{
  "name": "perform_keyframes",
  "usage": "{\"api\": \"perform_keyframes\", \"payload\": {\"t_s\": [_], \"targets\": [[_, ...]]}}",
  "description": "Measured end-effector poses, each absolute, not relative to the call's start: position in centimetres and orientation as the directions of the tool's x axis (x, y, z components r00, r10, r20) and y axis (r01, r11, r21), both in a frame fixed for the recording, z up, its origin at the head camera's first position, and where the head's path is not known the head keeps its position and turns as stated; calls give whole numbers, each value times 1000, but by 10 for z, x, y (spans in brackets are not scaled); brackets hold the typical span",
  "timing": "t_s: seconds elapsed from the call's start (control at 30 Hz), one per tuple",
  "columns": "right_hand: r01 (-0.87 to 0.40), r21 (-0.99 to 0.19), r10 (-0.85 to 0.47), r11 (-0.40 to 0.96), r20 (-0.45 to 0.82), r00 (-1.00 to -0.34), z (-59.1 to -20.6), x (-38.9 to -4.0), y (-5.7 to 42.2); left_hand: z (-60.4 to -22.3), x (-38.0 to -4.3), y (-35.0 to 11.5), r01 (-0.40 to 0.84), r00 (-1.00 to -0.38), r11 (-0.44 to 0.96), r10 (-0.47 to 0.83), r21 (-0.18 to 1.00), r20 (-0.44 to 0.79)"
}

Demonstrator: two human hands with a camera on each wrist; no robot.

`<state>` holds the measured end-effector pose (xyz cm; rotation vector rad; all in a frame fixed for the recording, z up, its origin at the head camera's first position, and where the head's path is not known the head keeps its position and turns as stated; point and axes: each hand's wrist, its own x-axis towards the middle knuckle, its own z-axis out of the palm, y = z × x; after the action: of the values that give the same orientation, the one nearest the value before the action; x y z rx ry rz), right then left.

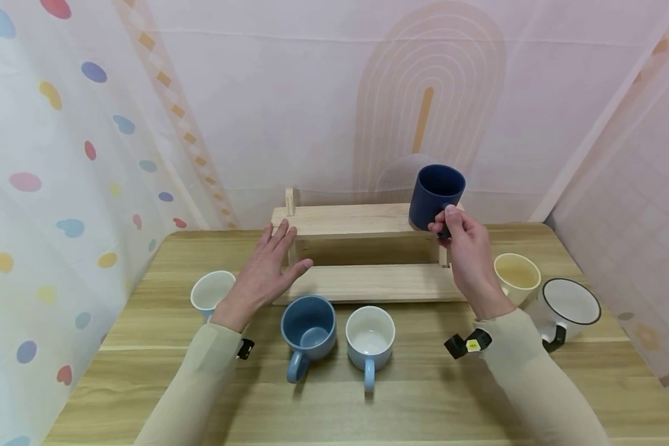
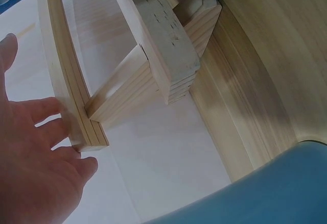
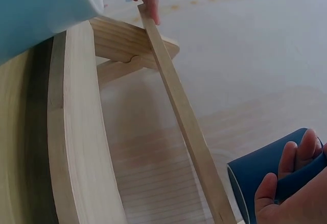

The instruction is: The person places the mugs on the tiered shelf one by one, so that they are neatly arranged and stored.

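A dark blue mug (image 1: pixel 432 192) is at the right end of the wooden rack's upper shelf (image 1: pixel 351 220). My right hand (image 1: pixel 468 254) grips it by the handle, thumb on top; in the right wrist view the fingers curl round the handle of the mug (image 3: pixel 276 163). With fingers spread, my left hand (image 1: pixel 264 272) rests at the left end of the upper shelf. In the left wrist view its fingertips touch the end of that board (image 2: pixel 76 101). The lower shelf (image 1: pixel 373 283) holds no mug.
In front of the rack stand a blue mug (image 1: pixel 309 331) and a white-lined light blue mug (image 1: pixel 370 341), handles toward me. Another white-lined cup (image 1: pixel 212 291) is beside my left wrist. A yellow mug (image 1: pixel 516 277) and a white mug with black rim (image 1: pixel 568 306) stand right.
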<state>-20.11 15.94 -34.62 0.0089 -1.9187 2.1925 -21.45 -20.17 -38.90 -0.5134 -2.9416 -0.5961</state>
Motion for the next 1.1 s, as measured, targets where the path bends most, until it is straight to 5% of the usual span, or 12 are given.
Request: {"api": "perform_keyframes", "payload": {"t_s": [0.63, 1.1], "targets": [[-119, -989, 204, -89, 99, -974, -350, -215, 151, -388, -214, -201, 369, -929, 863, 327, 346, 174], [-92, -996, 74, -19, 90, -993, -347, -219, 162, -388, -213, -200, 358, -933, 862, 316, 360, 171]]}}
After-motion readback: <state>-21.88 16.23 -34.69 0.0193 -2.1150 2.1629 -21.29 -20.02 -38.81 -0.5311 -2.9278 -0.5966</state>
